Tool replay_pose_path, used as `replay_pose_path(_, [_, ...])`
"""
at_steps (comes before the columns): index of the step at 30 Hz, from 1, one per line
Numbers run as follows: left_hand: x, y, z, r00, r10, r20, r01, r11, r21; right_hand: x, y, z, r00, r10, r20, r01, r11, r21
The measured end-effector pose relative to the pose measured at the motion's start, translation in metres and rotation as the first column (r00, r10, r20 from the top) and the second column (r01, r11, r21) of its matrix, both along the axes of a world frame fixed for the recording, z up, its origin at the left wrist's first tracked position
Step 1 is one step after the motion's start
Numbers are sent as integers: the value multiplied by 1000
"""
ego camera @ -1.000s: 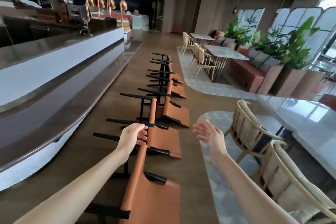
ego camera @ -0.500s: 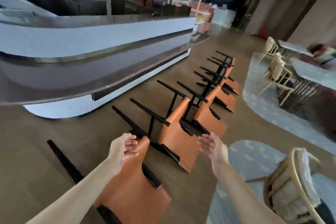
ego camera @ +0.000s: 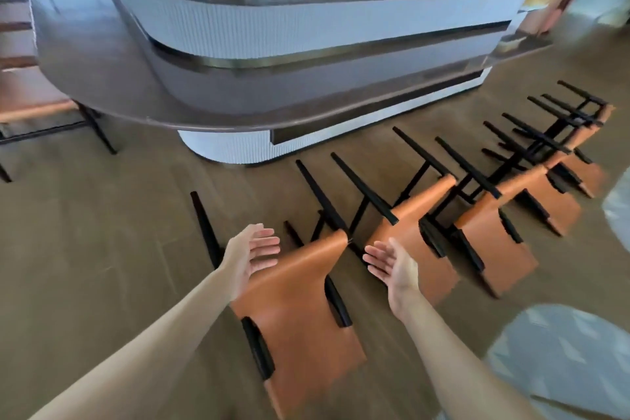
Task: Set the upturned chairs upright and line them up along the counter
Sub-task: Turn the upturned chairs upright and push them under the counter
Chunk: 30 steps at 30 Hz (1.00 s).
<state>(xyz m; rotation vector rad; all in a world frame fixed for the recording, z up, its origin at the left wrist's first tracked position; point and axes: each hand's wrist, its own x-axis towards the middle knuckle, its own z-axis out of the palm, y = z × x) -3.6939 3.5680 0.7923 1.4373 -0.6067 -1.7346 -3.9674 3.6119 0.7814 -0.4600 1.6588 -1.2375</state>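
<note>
Left hand point(ego camera: 250, 254) and right hand point(ego camera: 392, 266) spread, flanking the nearest tipped tan-leather black-legged chair point(ego camera: 300, 310) at lower centre; curved white-and-grey bench point(ego camera: 306, 44) above.

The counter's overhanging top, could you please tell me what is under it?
Under the counter top sits its white ribbed base and bare floor; no chair stands there. Further beneath is hidden in shadow.

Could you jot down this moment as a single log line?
left hand: open, above nearest chair | right hand: open, holding nothing | chairs: tipped over beside counter
</note>
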Motion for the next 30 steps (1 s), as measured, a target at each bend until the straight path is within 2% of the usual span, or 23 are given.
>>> replay_pose_path(5, [-14,24,-53,984,156,84,-165,980,111,-12,-29,-61,966,259,-15,-258,965,53])
replay_pose_path(7, [-23,44,-83,957,271,106,-286,946,155,-25,-46,-93,933,360,-30,-357,931,77])
replay_pose_path(11, [-55,87,-133,903,408,135,-430,857,284,-53,-49,-150,878,473,76,-478,858,189])
replay_pose_path(15, [-92,124,-199,851,507,138,-516,758,398,-72,-30,-209,870,476,133,-493,819,294])
replay_pose_path(23, [-137,158,-354,818,566,100,-519,652,553,-80,42,-364,911,379,163,-410,787,462])
replay_pose_path(30, [-155,187,-500,886,455,88,-395,642,658,-71,95,-520,932,307,193,-362,759,541])
